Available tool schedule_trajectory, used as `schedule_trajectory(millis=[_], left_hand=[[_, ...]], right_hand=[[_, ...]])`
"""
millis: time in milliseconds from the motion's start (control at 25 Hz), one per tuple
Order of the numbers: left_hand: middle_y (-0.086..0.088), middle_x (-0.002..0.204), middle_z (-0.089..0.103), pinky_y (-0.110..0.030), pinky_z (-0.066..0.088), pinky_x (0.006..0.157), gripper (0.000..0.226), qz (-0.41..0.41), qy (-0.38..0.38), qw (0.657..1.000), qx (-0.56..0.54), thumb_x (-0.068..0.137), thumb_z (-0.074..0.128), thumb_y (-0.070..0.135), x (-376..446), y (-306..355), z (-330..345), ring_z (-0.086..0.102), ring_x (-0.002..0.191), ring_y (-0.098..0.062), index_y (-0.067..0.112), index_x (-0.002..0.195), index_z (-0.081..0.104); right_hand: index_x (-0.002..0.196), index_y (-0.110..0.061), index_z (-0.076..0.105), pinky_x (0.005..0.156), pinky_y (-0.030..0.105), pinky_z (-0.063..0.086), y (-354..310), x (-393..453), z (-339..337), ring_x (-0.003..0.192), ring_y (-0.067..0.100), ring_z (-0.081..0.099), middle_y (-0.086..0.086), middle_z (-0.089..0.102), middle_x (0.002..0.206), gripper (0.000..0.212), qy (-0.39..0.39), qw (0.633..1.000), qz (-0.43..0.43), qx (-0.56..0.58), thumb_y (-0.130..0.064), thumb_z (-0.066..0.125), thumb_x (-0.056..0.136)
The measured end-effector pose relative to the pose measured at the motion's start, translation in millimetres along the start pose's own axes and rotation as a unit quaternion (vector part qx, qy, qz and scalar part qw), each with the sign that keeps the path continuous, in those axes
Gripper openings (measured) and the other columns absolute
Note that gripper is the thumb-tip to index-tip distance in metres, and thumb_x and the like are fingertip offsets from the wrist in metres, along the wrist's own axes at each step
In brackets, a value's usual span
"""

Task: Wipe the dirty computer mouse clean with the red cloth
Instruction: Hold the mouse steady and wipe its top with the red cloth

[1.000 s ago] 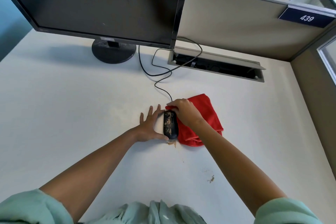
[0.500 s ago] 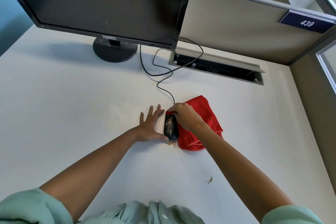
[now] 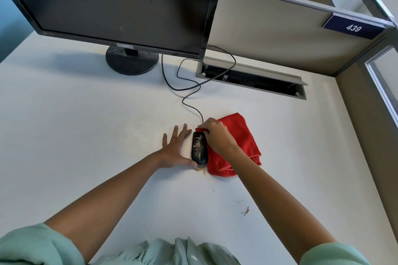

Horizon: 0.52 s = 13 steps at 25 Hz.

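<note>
Bracing mouse [image 3: 199, 151], gripping red cloth [image 3: 241, 142]

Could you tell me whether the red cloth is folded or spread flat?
Folded: the red cloth shows stacked layered edges at its near end, beside the mouse.

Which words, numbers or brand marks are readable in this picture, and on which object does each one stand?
"439": white digits on the dark blue rectangular sign fixed to the beige cubicle partition.
Small label on the neck of the black monitor stand: too small to read.
No other text is readable.
</note>
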<state>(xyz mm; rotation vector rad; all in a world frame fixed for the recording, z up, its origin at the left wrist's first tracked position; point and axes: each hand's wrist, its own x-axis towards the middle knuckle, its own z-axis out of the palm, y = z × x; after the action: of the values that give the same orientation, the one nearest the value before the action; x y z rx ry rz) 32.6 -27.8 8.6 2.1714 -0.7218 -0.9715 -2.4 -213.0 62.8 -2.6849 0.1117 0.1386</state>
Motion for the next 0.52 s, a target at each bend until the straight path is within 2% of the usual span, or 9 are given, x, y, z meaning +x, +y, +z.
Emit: schedule_trajectory(millis=[120, 200, 400, 520], left_hand=[[0.017, 0.165, -0.02, -0.042, -0.028, 0.116, 0.128, -0.003, 0.006, 1.0, 0.006, 0.073, 0.086, 0.048, 1, 0, 2, -0.038, 0.143, -0.003, 0.03, 0.161, -0.006], [0.017, 0.165, -0.022, -0.042, -0.028, 0.116, 0.127, 0.0, 0.003, 1.0, 0.009, 0.073, 0.085, 0.049, 2, -2, 2, -0.038, 0.143, -0.003, 0.03, 0.161, -0.005], [0.016, 0.166, -0.021, -0.044, -0.028, 0.116, 0.128, 0.005, 0.0, 1.0, 0.003, 0.073, 0.086, 0.048, 2, -3, 1, -0.037, 0.144, -0.005, 0.028, 0.161, -0.004], [0.016, 0.166, -0.02, -0.045, -0.029, 0.115, 0.126, 0.015, 0.001, 1.0, -0.001, 0.069, 0.088, 0.049, 1, -2, 0, -0.037, 0.145, -0.006, 0.036, 0.16, 0.001]], right_hand=[[0.119, -0.012, 0.067, 0.093, 0.035, 0.047, -6, -6, 9, 0.104, 0.029, 0.058, 0.01, 0.063, 0.117, 0.041, -0.024, 0.995, -0.059, -0.079, 0.007, 0.046, 0.09], [0.12, -0.011, 0.066, 0.093, 0.033, 0.046, -7, -14, 11, 0.103, 0.028, 0.058, 0.01, 0.064, 0.117, 0.041, -0.016, 0.992, -0.091, -0.087, 0.008, 0.046, 0.09], [0.115, -0.014, 0.069, 0.093, 0.032, 0.049, -6, -29, 2, 0.106, 0.021, 0.062, 0.005, 0.067, 0.116, 0.034, -0.03, 0.997, -0.059, 0.025, 0.002, 0.049, 0.092], [0.109, -0.013, 0.07, 0.093, 0.034, 0.05, 0, -26, -10, 0.102, 0.019, 0.064, 0.003, 0.071, 0.109, 0.029, 0.042, 0.996, -0.02, 0.071, 0.0, 0.052, 0.09]])
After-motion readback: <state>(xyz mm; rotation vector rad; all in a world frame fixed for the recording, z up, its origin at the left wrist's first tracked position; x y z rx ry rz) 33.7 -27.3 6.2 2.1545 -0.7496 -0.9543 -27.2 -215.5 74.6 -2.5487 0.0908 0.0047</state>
